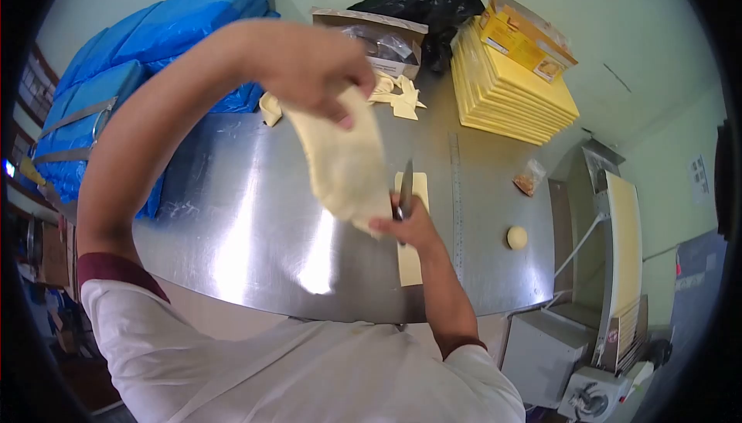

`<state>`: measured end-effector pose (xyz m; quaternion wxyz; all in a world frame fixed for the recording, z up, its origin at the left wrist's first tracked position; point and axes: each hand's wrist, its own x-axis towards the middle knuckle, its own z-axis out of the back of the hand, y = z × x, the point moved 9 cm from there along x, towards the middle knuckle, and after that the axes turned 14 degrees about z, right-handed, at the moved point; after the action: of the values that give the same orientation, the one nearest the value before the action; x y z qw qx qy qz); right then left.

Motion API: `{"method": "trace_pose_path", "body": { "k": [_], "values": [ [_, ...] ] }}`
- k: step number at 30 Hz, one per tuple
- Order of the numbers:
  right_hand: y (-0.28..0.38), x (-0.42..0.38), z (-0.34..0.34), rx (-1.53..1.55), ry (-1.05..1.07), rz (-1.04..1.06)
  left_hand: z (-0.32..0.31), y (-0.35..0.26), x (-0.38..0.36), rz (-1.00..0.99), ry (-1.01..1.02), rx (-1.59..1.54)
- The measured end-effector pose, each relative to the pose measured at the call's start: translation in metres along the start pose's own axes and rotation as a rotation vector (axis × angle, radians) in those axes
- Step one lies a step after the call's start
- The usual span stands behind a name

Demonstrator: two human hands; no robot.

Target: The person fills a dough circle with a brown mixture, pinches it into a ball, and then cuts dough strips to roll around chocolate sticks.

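A pale sheet of dough (348, 156) hangs above the steel table, slanting down between my two hands. My left hand (313, 67), slightly blurred, is closed on its upper end. Lower down, my right hand (413, 226) grips a knife (406, 183) with the blade pointing away from me, while its thumb and finger meet the sheet's lower corner. Beneath that hand a flat rectangular strip of dough (410, 270) lies on the table, partly covered. Dough scraps (403, 100) are heaped at the back, beyond the sheet.
A metal ruler (456, 199) lies right of the strip. Further right are a round dough piece (517, 237) and a small plastic bag (529, 179). Yellow slabs (510, 86) are stacked behind, near an open carton (386, 21). Blue-wrapped bundles (193, 17) stand left; a machine (622, 245) stands right.
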<state>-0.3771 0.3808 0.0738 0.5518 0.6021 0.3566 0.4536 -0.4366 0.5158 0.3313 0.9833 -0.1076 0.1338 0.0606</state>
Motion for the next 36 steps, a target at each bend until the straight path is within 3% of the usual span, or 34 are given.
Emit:
{"method": "trace_pose_path", "body": {
  "k": [2,6,7,9,13,15,17,21,23,26,28,30,31,33,36],
  "values": [
    [-0.006,-0.042,-0.009,-0.056,-0.016,-0.043,-0.042,0.026,0.004,0.035,0.156,-0.002],
    [0.011,-0.089,-0.006,-0.456,-0.153,-0.169,-0.133,0.067,0.046,0.039,0.109,0.01],
    [0.031,-0.09,-0.014,-0.577,-0.156,-0.068,-0.152,0.073,0.056,0.051,0.094,-0.021],
    [0.066,-0.091,-0.036,-0.818,-0.148,0.133,-0.168,0.084,0.064,-0.039,-0.124,-0.113],
    [0.043,-0.091,-0.103,-0.998,0.114,0.009,-0.237,0.12,0.039,-0.113,-0.711,-0.265],
    [0.008,-0.1,-0.126,-0.918,0.242,-0.036,-0.275,0.153,0.024,0.142,-0.821,-0.529],
    [-0.011,-0.109,-0.112,-0.72,0.124,-0.132,-0.3,0.183,0.005,0.37,-0.897,-0.814],
    [-0.028,-0.119,-0.06,-0.65,-0.118,-0.28,-0.291,0.148,0.014,0.245,-0.788,-0.557],
    [-0.021,-0.109,-0.033,-0.643,-0.219,-0.373,-0.304,0.146,0.029,0.335,-0.673,-0.483],
    [-0.014,-0.108,0.02,-1.019,-0.385,-0.235,-0.307,0.143,0.045,0.409,-0.614,-0.4],
    [-0.007,-0.129,0.048,-1.131,-0.546,-0.31,-0.297,0.14,0.05,0.364,-0.629,-0.417],
    [-0.008,-0.163,0.087,-1.206,-0.709,-0.384,-0.291,0.125,0.066,0.268,-0.423,-0.362],
    [-0.012,-0.179,0.1,-1.273,-0.708,-0.444,-0.295,0.12,0.068,0.239,-0.314,-0.323],
    [-0.024,-0.202,0.114,-1.375,-0.663,-0.555,-0.301,0.13,0.074,0.227,-0.395,-0.398],
    [-0.05,-0.233,0.13,-1.111,-0.713,-0.664,-0.294,0.13,0.077,0.257,-0.424,-0.454]
  ]
}}
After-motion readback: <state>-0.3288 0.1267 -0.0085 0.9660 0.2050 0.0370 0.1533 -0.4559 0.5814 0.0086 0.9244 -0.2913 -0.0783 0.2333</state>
